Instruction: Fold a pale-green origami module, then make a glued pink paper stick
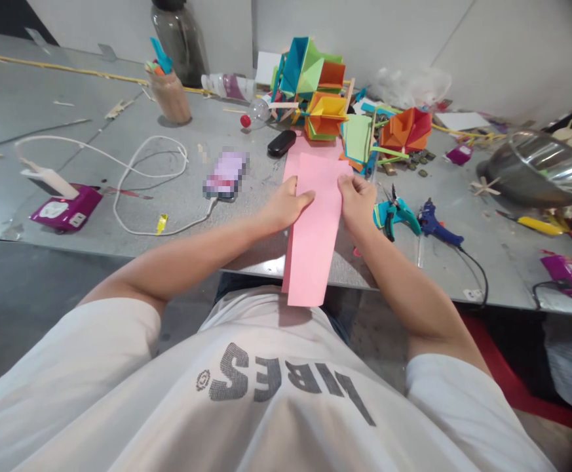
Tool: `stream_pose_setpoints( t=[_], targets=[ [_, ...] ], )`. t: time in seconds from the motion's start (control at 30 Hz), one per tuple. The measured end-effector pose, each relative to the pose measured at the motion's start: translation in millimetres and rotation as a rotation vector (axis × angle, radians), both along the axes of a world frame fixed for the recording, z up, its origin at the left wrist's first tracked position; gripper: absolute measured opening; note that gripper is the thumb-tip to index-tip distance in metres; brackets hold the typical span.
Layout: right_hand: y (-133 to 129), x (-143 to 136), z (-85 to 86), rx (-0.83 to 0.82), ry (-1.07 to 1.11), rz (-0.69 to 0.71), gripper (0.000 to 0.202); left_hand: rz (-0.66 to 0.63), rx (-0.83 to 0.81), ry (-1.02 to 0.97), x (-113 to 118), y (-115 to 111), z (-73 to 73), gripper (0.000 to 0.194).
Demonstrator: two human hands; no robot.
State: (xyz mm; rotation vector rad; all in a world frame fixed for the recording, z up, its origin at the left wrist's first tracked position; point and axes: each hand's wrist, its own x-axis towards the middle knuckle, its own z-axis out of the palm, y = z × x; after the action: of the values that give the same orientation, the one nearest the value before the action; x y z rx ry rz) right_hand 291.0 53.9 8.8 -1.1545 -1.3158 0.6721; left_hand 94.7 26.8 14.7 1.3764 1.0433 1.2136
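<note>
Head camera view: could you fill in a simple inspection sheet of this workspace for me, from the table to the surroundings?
Surface: grey table, strewn with small scraps.
Work pieces: pink paper, layered, its lower end hanging past the table's front edge.
Clutter: multicoloured folded-paper pieces, smartphone, teal-handled pliers, blue hot-glue gun, metal bowl.
Grip: left hand and right hand both hold the pink paper, one at each side.
Cables: white cable loops loosely to the smartphone; black cord trails from the hot-glue gun.
Surroundings: pale wall behind, grey floor below.
</note>
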Motion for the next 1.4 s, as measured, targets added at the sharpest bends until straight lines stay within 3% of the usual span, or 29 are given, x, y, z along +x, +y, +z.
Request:
stream_pose_setpoints(
  t=[0.2, 0.37, 0.5, 0.63, 0.93, 1.2, 1.4],
  targets=[
    [0.8, 3.5, 3.7, 0.043, 0.010, -0.042, 0.064, -0.093, -0.111, -0.002, 5.0, -13.1, 5.4, 0.012],
    [-0.9, -1.7, 3.0, -0.041, 0.047, 0.066, 0.067, -0.009, -0.069, -0.020, 2.9, -5.5, -1.2, 0.011],
    [0.0, -2.9, 0.6, -0.025, 0.006, 0.051, 0.075, 0.047, -0.081, -0.019, 0.9, -1.7, -4.9, 0.006],
    [0.3, -1.0, 0.0, 0.041, 0.003, 0.038, 0.072, 0.058, -0.079, 0.038, 2.3, -1.8, -8.8, 0.019],
    [-3.2, -4.6, -0.5, -0.025, 0.081, 0.129, 0.074, 0.043, 0.057, 0.066, -1.0, 2.0, -14.4, 0.018],
    [-5.3, -5.7, 1.9, -0.043, -0.046, 0.100, 0.089, 0.157, 0.117, 0.164, -5.3, 7.6, -11.5, 0.027],
    [-1.4, -2.5, -0.5, -0.076, -0.129, 0.161, 0.081, 0.212, 0.113, 0.119, -7.7, 17.1, -13.6, 0.023]
  ],
)
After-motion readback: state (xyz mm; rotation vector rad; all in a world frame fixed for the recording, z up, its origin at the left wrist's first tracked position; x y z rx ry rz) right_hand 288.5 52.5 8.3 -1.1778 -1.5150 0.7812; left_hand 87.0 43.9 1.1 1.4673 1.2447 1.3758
